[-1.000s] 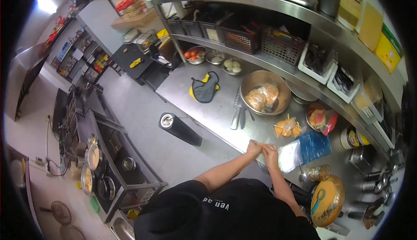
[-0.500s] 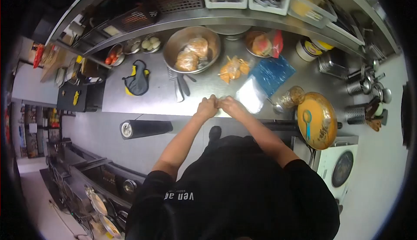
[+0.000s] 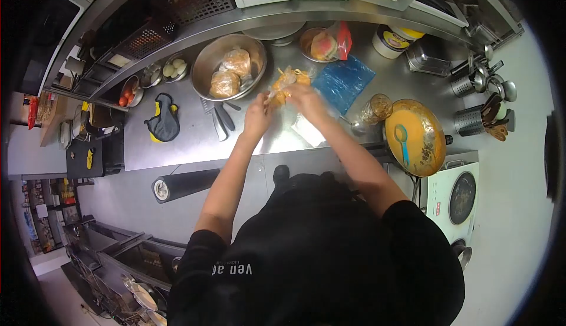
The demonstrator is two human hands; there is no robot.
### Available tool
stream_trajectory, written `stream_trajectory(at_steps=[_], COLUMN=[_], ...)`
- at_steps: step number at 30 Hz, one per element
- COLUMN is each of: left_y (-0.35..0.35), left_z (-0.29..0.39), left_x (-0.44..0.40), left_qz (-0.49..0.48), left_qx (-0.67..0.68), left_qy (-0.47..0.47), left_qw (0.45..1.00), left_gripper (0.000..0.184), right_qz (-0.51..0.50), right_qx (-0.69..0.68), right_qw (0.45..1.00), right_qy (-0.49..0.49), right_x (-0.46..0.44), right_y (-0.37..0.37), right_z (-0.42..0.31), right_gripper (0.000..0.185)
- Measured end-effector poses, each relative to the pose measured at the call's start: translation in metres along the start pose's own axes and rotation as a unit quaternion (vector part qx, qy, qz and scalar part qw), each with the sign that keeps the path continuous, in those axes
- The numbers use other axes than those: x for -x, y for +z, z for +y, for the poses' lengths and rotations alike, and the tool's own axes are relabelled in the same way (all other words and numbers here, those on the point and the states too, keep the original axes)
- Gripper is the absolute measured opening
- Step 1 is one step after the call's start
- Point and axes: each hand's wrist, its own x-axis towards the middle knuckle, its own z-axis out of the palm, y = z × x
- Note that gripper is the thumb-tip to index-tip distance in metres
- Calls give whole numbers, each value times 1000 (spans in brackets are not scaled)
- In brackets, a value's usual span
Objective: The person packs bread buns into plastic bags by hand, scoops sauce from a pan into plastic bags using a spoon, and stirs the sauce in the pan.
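Note:
My left hand (image 3: 257, 117) is over the steel counter at the near side of several small tied plastic bags (image 3: 301, 78) of orange food. Its fingers are pinched together, and what they hold is too small to name. My right hand (image 3: 308, 103) reaches in beside it, at the lower edge of the same bags. Motion smears its fingers, so I cannot tell whether it grips one. Under my right forearm lies a clear plastic bag (image 3: 308, 131). A blue plastic bag (image 3: 345, 84) lies to the right.
A steel bowl (image 3: 202, 84) with wrapped food stands behind knives (image 3: 218, 123). Grey-yellow mitts (image 3: 163, 119) lie on the left. To the right are a glass jar (image 3: 377, 109) and a pan of orange sauce (image 3: 407, 122) with a blue spoon. A shelf (image 3: 330, 15) overhangs the back.
Both hands have moved forward from the counter's near edge to the bags of orange food. They were close together and are now slightly apart. The view has shifted right.

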Motion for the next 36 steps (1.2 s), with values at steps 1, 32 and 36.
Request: stream_trajectory(at_steps=[1, 32, 36], left_y=[9, 60, 79], left_z=[-7, 68, 41], left_x=[-1, -57, -53], left_qz=[43, -174, -173], left_qx=[-37, -6, -42], left_qy=[66, 179, 193], left_qw=[996, 968, 965], left_gripper=[40, 50, 51], right_qz=[-20, -56, -46], right_qx=[104, 173, 120], right_qw=[992, 972, 963], right_qy=[70, 146, 236], right_x=[3, 12, 3], right_y=[-25, -138, -175], right_z=[1, 14, -7], right_gripper=[24, 20, 17])
